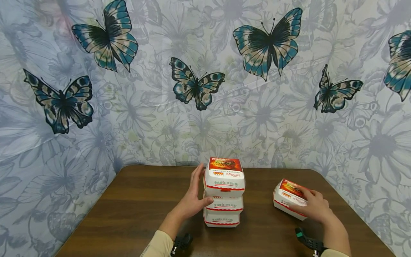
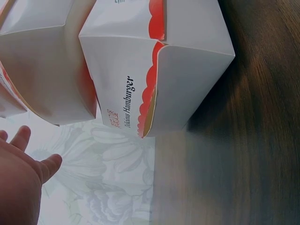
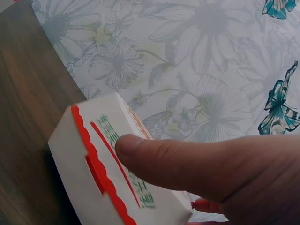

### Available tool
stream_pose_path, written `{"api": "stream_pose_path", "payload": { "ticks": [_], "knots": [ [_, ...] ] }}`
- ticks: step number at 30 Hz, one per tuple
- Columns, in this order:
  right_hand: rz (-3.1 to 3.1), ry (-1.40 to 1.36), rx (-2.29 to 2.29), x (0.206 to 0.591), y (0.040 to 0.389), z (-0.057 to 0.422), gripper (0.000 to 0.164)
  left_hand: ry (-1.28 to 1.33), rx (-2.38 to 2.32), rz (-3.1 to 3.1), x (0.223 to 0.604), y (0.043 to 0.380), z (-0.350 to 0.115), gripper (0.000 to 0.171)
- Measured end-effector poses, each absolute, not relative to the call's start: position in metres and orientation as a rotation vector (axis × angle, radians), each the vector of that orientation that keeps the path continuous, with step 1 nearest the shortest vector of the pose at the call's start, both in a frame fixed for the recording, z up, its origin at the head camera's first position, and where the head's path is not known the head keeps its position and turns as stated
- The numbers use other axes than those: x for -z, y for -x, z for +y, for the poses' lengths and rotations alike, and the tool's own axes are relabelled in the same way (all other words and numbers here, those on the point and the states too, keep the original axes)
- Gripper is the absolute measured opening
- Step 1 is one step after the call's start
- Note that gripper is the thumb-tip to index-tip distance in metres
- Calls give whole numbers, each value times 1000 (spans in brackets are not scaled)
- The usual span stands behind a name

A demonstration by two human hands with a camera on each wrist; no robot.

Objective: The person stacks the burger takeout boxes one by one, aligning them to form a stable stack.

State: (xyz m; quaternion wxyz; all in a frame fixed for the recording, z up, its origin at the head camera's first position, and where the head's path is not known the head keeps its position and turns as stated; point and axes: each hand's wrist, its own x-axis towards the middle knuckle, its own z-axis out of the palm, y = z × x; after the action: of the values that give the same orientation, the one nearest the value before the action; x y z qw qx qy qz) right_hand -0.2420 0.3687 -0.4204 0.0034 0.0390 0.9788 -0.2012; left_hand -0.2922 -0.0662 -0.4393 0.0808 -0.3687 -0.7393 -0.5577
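Note:
Three white burger boxes with red scalloped trim stand in a stack, the top burger box (image 1: pixel 224 175) sitting slightly skewed over the middle burger box (image 1: pixel 226 204) and the bottom burger box (image 1: pixel 222 219). My left hand (image 1: pixel 191 200) is at the stack's left side with its fingers extended; in the left wrist view its fingers (image 2: pixel 50 164) appear apart from the cardboard. To the right, my right hand (image 1: pixel 316 207) grips a separate burger box (image 1: pixel 285 196). Its thumb (image 3: pixel 154 157) lies on the printed front face, while the other fingers reach over the far side, mostly hidden.
The brown wooden table (image 1: pixel 138 200) extends under all the boxes. Behind it hangs a pale floral cloth (image 1: pixel 154 132) with teal butterflies. Dark straps with camera mounts (image 1: pixel 183 242) are worn on both wrists.

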Motion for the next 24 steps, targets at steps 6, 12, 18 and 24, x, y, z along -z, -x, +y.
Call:
{"api": "stream_pose_path", "payload": {
  "ticks": [6,12,18,24],
  "knots": [
    [3081,-43,642,420,244,362,96,1101,1662,-2203,438,291,-66,113],
    [3081,-45,674,419,244,357,94,1110,1622,-2189,441,292,-67,110],
    [3128,-55,723,424,246,357,92,1109,1612,-2192,441,292,-67,111],
    [3195,25,804,431,248,357,87,1113,1607,-2191,441,293,-67,110]
  ]
}}
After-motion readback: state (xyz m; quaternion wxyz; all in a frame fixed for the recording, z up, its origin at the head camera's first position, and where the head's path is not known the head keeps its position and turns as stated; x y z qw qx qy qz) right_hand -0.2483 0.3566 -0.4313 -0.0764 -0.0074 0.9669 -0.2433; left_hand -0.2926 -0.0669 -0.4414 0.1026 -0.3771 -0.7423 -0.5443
